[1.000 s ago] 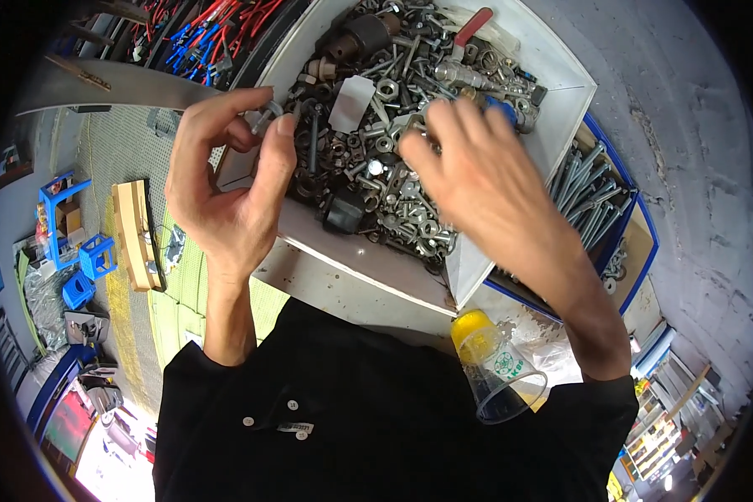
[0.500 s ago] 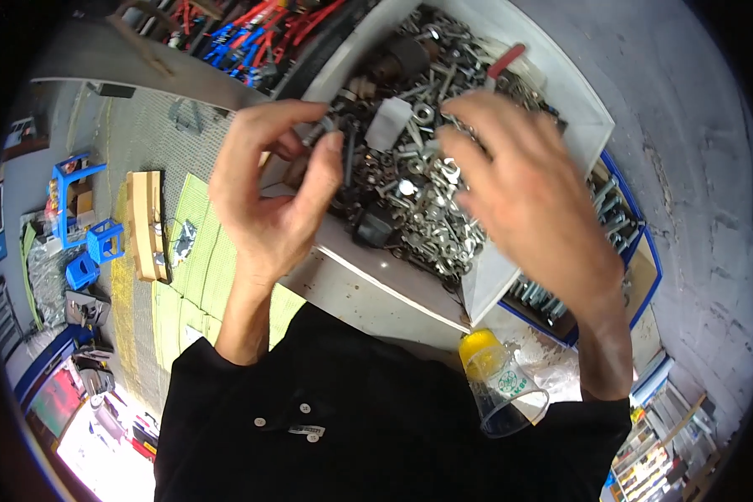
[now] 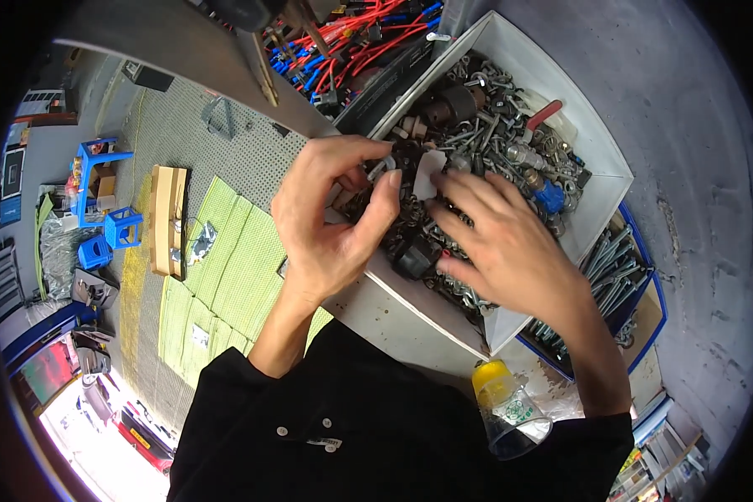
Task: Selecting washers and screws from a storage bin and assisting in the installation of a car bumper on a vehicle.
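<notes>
My left hand [image 3: 330, 213] is raised at the near left side of a white box [image 3: 560, 71] filled with loose hardware. Its thumb and index finger curl around a small shiny metal piece [image 3: 382, 173], whose exact kind is hard to make out. Over the pile, palm down, my right hand [image 3: 510, 243] has its fingers spread and reaching into the nuts and bolts [image 3: 477, 138]. Beside those fingertips lies a whitish flat piece [image 3: 429, 174]. A black block-like part [image 3: 415, 256] sits below them, and a red-handled piece [image 3: 544, 115] lies farther back.
A blue-rimmed tray [image 3: 644, 301] of long bolts stands right of the box. A clear cup with a yellow item [image 3: 494, 383] is close to my body. Red and blue cables [image 3: 368, 42] lie beyond. Green mats [image 3: 217, 284] and blue stools [image 3: 122, 227] are on the floor at left.
The view has shifted, so the box sits farther right and lower. My right hand has come down and left onto the pile, near the whitish piece. My left hand keeps its curled pose.
</notes>
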The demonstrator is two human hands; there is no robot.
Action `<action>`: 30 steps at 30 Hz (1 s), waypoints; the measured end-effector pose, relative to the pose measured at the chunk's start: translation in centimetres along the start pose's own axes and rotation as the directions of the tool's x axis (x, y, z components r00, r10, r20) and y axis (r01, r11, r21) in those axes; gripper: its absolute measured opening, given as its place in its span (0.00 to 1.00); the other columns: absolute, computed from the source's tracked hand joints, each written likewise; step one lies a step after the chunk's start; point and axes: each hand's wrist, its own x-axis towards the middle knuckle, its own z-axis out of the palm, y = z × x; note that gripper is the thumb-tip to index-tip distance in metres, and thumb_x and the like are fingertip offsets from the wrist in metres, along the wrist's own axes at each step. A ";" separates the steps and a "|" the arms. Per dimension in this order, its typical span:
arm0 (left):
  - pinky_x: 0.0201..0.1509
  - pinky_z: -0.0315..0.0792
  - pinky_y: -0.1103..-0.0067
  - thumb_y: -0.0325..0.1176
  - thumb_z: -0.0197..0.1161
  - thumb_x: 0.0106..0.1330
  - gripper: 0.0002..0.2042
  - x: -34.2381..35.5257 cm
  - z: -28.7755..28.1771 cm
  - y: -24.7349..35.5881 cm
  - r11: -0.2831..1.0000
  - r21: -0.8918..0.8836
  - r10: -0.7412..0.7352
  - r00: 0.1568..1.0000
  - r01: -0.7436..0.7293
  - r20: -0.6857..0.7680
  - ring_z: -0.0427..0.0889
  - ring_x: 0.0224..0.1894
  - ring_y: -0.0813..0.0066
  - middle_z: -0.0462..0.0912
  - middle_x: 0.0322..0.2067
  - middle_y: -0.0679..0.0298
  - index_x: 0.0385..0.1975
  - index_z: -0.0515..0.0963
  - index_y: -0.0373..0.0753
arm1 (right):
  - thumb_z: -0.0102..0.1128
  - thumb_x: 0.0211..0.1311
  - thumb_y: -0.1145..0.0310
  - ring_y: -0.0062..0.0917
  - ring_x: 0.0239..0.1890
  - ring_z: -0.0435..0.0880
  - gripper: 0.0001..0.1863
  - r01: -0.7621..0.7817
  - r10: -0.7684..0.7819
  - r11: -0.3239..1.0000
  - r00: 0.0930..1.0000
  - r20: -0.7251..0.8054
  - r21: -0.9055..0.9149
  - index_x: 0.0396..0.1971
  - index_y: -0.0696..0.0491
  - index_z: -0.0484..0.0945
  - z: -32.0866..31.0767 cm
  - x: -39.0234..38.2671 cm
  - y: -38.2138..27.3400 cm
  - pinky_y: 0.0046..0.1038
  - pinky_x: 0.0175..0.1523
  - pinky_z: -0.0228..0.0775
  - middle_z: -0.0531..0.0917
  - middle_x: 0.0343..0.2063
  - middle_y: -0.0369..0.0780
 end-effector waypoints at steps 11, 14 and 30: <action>0.30 0.70 0.83 0.19 0.72 0.53 0.13 0.0 0.0 0.1 1.000 0.009 0.006 1.000 -0.006 0.003 0.74 0.26 0.78 0.84 0.37 0.59 0.39 0.82 0.33 | 0.66 0.59 0.64 0.38 0.62 0.73 0.21 -0.171 0.165 0.984 0.978 0.128 0.041 0.48 0.63 0.80 -1.8 0.2 -0.8 0.38 0.65 0.67 0.78 0.53 0.47; 0.30 0.71 0.82 0.20 0.72 0.53 0.13 -0.2 -0.2 -0.3 1.000 -0.003 0.011 1.000 -0.011 0.007 0.75 0.26 0.78 0.84 0.37 0.59 0.39 0.82 0.33 | 0.67 0.59 0.61 0.42 0.70 0.65 0.26 -0.106 0.104 0.994 0.992 0.066 0.019 0.52 0.65 0.78 0.0 -0.3 -0.4 0.41 0.73 0.59 0.73 0.61 0.48; 0.29 0.71 0.83 0.21 0.73 0.53 0.14 -0.2 -0.4 -0.1 1.000 0.001 0.002 1.000 -0.002 0.019 0.76 0.26 0.77 0.84 0.36 0.58 0.40 0.82 0.34 | 0.65 0.61 0.55 0.37 0.60 0.73 0.26 -0.123 0.131 0.991 0.970 0.204 -0.053 0.47 0.64 0.81 -0.8 -1.6 -2.0 0.41 0.72 0.57 0.77 0.54 0.49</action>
